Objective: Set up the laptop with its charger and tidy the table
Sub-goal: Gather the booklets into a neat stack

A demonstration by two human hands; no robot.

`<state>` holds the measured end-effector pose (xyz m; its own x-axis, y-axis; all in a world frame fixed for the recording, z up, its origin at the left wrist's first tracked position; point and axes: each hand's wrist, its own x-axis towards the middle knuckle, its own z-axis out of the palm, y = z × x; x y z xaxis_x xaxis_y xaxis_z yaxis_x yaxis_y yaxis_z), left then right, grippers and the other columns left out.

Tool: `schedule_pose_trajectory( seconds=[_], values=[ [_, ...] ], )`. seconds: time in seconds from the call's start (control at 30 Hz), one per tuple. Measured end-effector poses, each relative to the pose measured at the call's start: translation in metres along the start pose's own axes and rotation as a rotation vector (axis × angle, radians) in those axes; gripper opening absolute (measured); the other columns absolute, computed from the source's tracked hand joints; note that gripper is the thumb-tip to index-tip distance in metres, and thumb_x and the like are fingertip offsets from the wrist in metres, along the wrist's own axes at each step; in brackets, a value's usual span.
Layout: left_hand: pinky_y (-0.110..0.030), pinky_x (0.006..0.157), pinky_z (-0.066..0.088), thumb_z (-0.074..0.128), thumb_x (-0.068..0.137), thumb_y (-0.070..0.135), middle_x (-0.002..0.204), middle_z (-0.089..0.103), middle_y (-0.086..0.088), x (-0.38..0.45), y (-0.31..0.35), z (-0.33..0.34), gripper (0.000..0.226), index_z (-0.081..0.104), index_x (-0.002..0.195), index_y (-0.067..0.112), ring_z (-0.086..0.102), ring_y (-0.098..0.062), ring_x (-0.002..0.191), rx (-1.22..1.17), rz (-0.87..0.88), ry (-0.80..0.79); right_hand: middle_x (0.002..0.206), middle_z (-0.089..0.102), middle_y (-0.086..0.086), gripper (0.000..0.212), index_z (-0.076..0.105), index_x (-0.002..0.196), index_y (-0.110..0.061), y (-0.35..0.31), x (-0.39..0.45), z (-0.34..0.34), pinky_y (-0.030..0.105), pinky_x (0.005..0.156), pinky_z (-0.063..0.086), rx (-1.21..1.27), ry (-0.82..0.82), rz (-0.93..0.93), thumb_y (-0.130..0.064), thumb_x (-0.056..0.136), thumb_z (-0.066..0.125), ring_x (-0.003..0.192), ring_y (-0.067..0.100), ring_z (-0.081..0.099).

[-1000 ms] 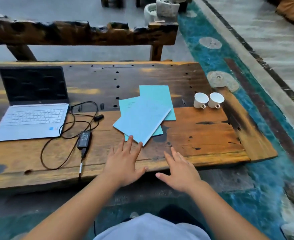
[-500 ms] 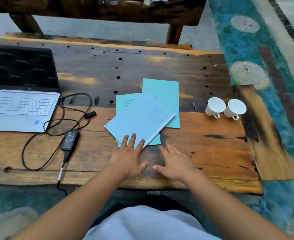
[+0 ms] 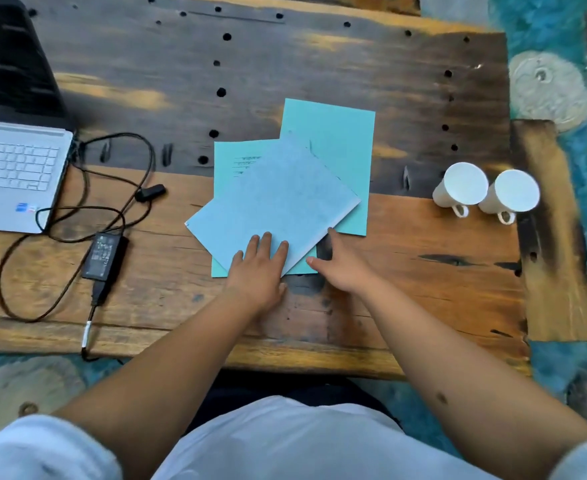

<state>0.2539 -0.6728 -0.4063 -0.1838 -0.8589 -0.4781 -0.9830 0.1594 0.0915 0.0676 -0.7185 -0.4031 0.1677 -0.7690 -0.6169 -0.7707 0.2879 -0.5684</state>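
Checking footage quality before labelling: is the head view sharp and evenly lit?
Head view: soft motion blur throughout, so print on the teal paper sheets is unreadable; wide-angle bending curves the worn wooden table edges; lighting is even, without hard shadows; two white ceramic cups look slightly overexposed.

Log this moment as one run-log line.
left hand: flat on top booklet | right hand: open, at booklet edge | charger: loose beside laptop | cups: untouched

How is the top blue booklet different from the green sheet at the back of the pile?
The top blue booklet is pale grey-blue and lies turned at an angle; the green sheet at the back is brighter teal and lies nearly straight. The left hand touches the booklet, not that sheet. Both lie flat on the table.
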Motion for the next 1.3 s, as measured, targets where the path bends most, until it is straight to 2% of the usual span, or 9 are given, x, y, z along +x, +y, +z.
schedule_pose_trajectory(
  seconds=[0.27,0.33,0.43,0.53,0.67,0.8,0.97,1.13,1.3],
  values=[
    [-0.054,0.104,0.036,0.063,0.086,0.048,0.159,-0.002,-0.014,0.011,-0.01,0.0,0.09,0.007,0.151,0.022,0.005,-0.039,0.145,-0.02,0.004,-0.1,0.123,0.059,-0.001,0.075,0.027,0.146,-0.02,-0.021,0.032,0.008,0.042,0.1,0.049,0.788,0.295,0.357,-0.023,0.085,0.071,0.113,0.022,0.059],
    [-0.056,0.105,0.037,0.062,0.087,0.037,0.159,-0.002,-0.016,0.012,-0.009,-0.002,0.085,0.008,0.151,0.019,0.002,-0.042,0.145,-0.08,0.014,-0.124,0.113,0.059,0.003,0.067,0.032,0.142,-0.016,-0.025,0.033,0.008,0.03,0.083,0.054,0.977,0.319,0.431,-0.021,0.087,0.07,0.101,0.019,0.06],
    [-0.055,0.107,0.038,0.06,0.086,0.021,0.159,0.001,-0.014,0.015,-0.008,-0.01,0.082,0.009,0.149,0.017,0.001,-0.042,0.146,-0.245,-0.013,-0.159,0.083,0.063,-0.004,0.018,0.06,0.108,-0.016,-0.036,0.033,0.004,0.014,0.046,0.042,1.134,0.252,0.356,-0.021,0.092,0.066,0.068,0.009,0.054],
    [-0.051,0.096,0.047,0.055,0.084,0.011,0.147,0.033,-0.013,0.02,-0.011,-0.018,0.07,0.023,0.146,0.017,0.033,-0.036,0.132,-0.36,-0.026,-0.045,0.089,0.064,-0.006,0.007,0.06,0.091,-0.023,-0.053,0.029,0.001,0.024,0.063,0.039,1.116,0.131,0.233,-0.03,0.094,0.061,0.079,0.012,0.056],
    [-0.042,0.085,0.048,0.049,0.086,0.005,0.12,0.063,-0.013,0.027,-0.032,-0.034,0.056,0.042,0.14,0.021,0.057,-0.038,0.107,-0.627,-0.101,0.085,0.097,0.065,-0.012,0.011,0.061,0.1,-0.034,-0.067,0.023,0.001,0.028,0.072,0.04,1.021,0.013,0.114,-0.042,0.093,0.057,0.087,0.012,0.058],
    [-0.036,0.094,0.047,0.057,0.089,0.0,0.123,0.062,0.001,0.02,-0.062,-0.062,0.05,0.051,0.132,0.025,0.058,-0.03,0.116,-1.093,-0.092,-0.012,0.112,0.063,-0.012,0.041,0.055,0.13,-0.029,-0.067,0.021,-0.004,0.026,0.073,0.044,0.878,0.041,0.101,-0.043,0.092,0.061,0.099,0.012,0.06],
    [-0.05,0.087,0.055,0.064,0.079,0.003,0.12,0.068,-0.015,-0.018,-0.078,-0.086,0.05,0.056,0.125,0.021,0.066,-0.037,0.105,-1.736,-0.1,-0.216,0.15,0.04,0.003,0.075,0.03,0.151,-0.02,-0.051,0.017,-0.004,0.032,0.104,0.036,0.793,0.004,0.153,-0.038,0.089,0.069,0.134,0.017,0.043],
    [-0.051,0.084,0.056,0.062,0.079,-0.001,0.128,0.063,-0.019,-0.047,-0.085,-0.068,0.056,0.053,0.132,0.016,0.064,-0.041,0.11,-2.035,-0.087,-0.334,0.126,0.062,-0.006,0.061,0.04,0.142,-0.024,-0.035,-0.004,-0.003,0.033,0.088,0.041,1.081,-0.216,0.24,-0.031,0.088,0.068,0.113,0.014,0.058],
    [-0.053,0.081,0.055,0.059,0.079,-0.003,0.131,0.061,-0.023,-0.067,-0.09,-0.039,0.054,0.057,0.13,0.015,0.064,-0.043,0.11,-2.155,-0.164,-0.283,0.124,0.062,-0.003,0.053,0.044,0.134,-0.024,-0.022,-0.024,0.013,0.035,0.094,0.038,0.859,-0.362,0.357,-0.035,0.089,0.069,0.113,0.018,0.058]
  ],
)
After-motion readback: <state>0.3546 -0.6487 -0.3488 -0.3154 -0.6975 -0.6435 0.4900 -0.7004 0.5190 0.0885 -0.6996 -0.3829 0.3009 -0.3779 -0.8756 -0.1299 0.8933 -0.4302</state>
